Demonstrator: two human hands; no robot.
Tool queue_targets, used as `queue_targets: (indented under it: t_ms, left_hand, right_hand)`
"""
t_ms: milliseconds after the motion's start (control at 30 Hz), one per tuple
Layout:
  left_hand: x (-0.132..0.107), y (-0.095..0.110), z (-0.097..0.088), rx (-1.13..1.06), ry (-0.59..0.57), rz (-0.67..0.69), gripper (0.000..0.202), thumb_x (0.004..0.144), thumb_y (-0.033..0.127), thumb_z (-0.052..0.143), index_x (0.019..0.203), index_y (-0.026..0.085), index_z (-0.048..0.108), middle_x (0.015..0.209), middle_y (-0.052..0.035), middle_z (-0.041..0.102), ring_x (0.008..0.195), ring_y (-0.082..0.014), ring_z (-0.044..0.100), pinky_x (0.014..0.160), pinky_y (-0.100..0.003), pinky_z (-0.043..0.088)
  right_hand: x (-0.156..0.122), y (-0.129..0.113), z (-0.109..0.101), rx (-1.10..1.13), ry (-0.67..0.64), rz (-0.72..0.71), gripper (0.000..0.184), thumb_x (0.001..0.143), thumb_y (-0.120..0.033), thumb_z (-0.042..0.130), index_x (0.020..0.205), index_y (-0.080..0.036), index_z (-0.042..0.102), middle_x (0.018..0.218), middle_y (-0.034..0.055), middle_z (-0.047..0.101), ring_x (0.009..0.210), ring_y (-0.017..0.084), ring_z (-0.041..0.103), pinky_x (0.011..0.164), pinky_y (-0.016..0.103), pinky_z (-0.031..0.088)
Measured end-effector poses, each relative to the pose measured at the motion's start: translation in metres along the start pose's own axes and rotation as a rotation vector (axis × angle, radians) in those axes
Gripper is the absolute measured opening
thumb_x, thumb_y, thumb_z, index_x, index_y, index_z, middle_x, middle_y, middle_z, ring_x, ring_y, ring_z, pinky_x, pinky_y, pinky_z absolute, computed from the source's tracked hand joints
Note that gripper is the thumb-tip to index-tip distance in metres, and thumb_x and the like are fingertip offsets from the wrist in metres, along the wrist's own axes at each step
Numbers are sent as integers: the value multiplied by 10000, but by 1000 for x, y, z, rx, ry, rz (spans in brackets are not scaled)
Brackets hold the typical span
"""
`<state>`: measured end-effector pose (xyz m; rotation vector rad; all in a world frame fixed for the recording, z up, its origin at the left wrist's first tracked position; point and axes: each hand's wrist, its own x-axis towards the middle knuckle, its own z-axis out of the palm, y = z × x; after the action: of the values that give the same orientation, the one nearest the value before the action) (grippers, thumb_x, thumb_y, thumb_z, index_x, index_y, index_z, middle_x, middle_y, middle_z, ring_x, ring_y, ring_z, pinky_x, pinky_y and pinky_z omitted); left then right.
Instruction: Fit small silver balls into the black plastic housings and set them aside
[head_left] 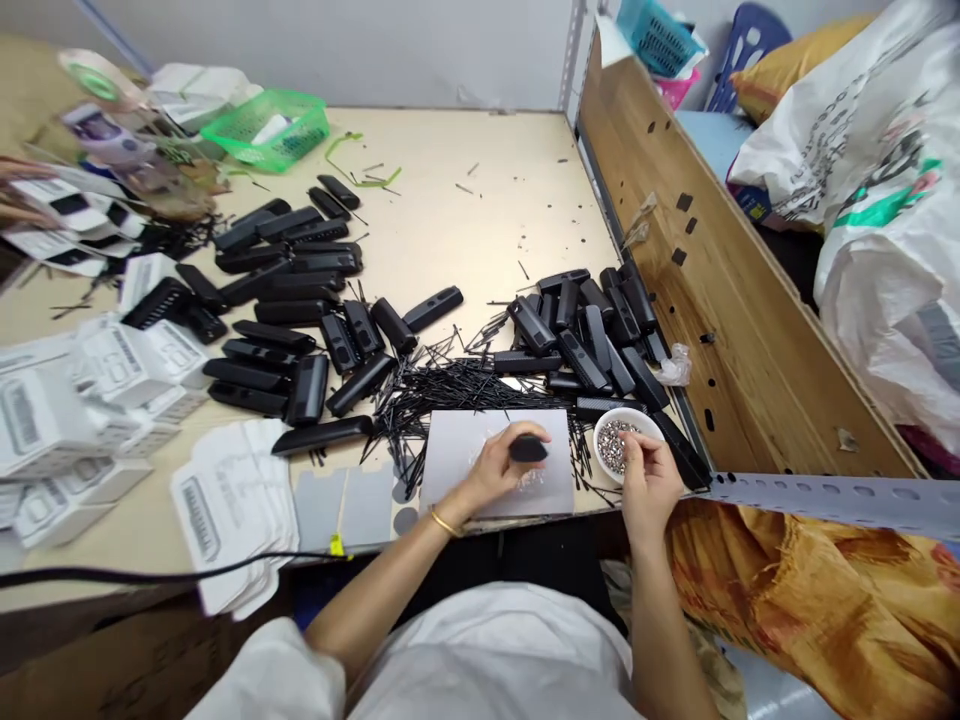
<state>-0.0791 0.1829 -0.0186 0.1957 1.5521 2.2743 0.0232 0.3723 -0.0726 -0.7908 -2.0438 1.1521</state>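
My left hand is wrapped round a black plastic handle-like piece, held end-up over a white sheet. A few tiny clear bits lie on that sheet beneath the hand. At the rim of a small white bowl, my right hand has thumb and fingers pinched together; whatever is between the fingertips is too small to make out. Small shiny metal pieces fill part of the bowl. Behind the sheet spreads a pile of thin black sticks.
Black plastic pieces lie heaped at left and right. White boxes and flat white cards stand at left, with a black cable before them. A wooden board walls the right side. Another person's hand shows far left.
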Motion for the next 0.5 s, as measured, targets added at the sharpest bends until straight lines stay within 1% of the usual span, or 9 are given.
queue_targets:
  t_ms: [33,67,100,167,233,300,367,433,500]
  left_hand:
    - [9,-9,1,67,2,27,281,587,246,840,775,167,648,797,-58,655,785,-182,630,821,-304,518]
    - [19,-16,2,58,36,44,308,643,315,812,838,160,630,820,-68,662,786,-181,636,809,-306,518]
    - [28,-21,1,-6,102,35,353,682,370,783,897,158,603,841,-74,669,786,-182,644,803,-318,521]
    - [40,-22,-2,-186,210,-55,444,680,413,779,956,160,541,835,-67,676,754,-187,662,780,-344,535]
    - [46,-15,-7,-301,259,-168,473,674,380,791,984,157,513,841,-63,684,757,-188,677,788,-355,543]
    - [47,-8,-12,-343,293,-221,424,714,340,768,993,151,509,843,-65,689,769,-181,686,812,-349,543]
    - [50,-2,-17,-338,311,-239,347,771,316,723,987,143,514,845,-75,693,742,-171,688,803,-340,550]
    - [56,3,-24,-294,343,-221,268,825,306,667,964,129,520,835,-83,694,684,-161,682,747,-317,564]
    - [65,9,-35,-229,398,-198,220,869,309,611,923,114,525,798,-83,690,619,-155,668,650,-279,565]
  right_hand:
    - [8,8,-5,-103,-15,-42,401,895,-486,504,897,-112,648,927,96,628,853,167,574,820,279,437]
    - [15,15,-7,-198,-75,-94,413,892,-488,476,893,-114,650,924,103,624,859,178,562,826,292,427]
    - [21,23,-8,-283,-135,-136,415,893,-470,436,901,-115,652,930,111,619,882,192,549,836,307,418]
    - [29,36,-5,-427,-226,-164,393,874,-417,411,936,-109,647,965,128,605,935,218,519,856,335,401]
    - [32,46,1,-525,-253,-160,347,840,-367,426,935,-107,636,975,138,585,951,231,494,849,346,390]
    - [33,53,6,-570,-254,-147,295,821,-334,435,892,-114,617,944,134,566,931,230,482,833,347,383]
    - [33,56,8,-573,-255,-136,253,825,-319,429,841,-122,586,904,123,548,904,222,474,829,347,374]
    - [33,57,7,-554,-264,-145,240,833,-319,422,805,-128,565,875,115,539,888,216,466,832,345,369]
    - [34,58,5,-536,-265,-161,251,833,-320,414,799,-129,572,870,114,545,883,215,459,835,347,367]
